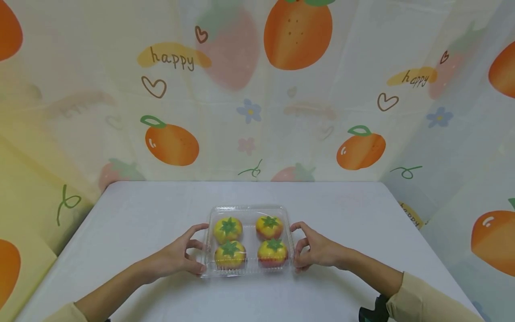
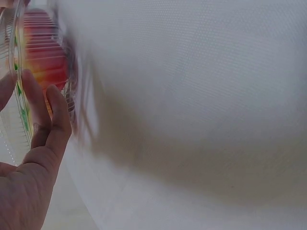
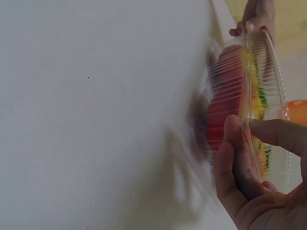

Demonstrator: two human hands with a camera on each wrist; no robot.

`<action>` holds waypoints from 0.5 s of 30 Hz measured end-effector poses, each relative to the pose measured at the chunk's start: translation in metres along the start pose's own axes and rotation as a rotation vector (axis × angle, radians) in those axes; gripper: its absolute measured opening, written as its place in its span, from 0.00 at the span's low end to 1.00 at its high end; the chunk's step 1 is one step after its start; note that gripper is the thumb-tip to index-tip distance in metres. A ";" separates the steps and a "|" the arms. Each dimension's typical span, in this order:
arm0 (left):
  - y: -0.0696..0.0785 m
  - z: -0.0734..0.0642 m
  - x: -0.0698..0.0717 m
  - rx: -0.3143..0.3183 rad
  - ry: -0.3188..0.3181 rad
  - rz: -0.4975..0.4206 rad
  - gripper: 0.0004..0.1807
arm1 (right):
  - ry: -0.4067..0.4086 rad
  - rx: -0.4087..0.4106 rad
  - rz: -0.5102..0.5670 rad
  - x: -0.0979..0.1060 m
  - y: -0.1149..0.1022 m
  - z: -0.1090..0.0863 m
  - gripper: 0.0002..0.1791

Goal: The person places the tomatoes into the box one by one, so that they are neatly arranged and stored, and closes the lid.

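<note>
A clear plastic clamshell box [image 1: 250,273] with its lid down is at the middle of the white table. Inside, two by two, sit several round yellow-and-red fruits [image 1: 228,230] with green star-shaped leaf tops. My left hand [image 1: 177,256] holds the box's left side. On the opposite side my right hand [image 1: 319,250] grips the edge. In the right wrist view, the thumb and fingers [image 3: 232,129] pinch the rim. The left wrist view has fingers [image 2: 57,112] against the ribbed wall and rim. Whether the box's base touches the table cannot be told.
The white-covered table [image 1: 161,205] ends at a fabric backdrop [image 1: 225,134] printed with fruit, hearts and the word happy. More of this fabric hangs at both sides. A dark object [image 1: 375,309] shows beside the right sleeve.
</note>
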State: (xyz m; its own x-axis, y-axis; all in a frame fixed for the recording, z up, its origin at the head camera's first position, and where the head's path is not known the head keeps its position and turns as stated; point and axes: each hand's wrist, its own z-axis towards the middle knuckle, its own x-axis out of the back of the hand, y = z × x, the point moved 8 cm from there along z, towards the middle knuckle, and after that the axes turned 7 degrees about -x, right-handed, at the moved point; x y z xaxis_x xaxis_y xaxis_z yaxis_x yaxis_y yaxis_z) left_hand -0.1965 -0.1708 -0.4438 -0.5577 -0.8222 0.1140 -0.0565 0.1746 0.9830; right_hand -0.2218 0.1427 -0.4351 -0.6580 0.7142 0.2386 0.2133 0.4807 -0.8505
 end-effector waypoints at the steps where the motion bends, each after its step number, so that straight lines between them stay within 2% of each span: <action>1: 0.000 0.000 0.000 0.000 0.000 0.003 0.57 | -0.001 0.002 -0.006 0.000 0.000 0.000 0.40; 15: -0.002 0.000 -0.002 0.009 0.015 0.013 0.58 | 0.005 0.011 -0.081 -0.003 -0.006 0.000 0.40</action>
State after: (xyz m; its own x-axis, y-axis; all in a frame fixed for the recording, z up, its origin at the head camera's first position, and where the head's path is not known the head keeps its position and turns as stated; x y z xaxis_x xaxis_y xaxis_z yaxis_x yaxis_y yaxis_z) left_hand -0.1954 -0.1694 -0.4460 -0.5459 -0.8278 0.1294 -0.0567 0.1906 0.9800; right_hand -0.2210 0.1382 -0.4307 -0.6690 0.6760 0.3091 0.1518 0.5313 -0.8335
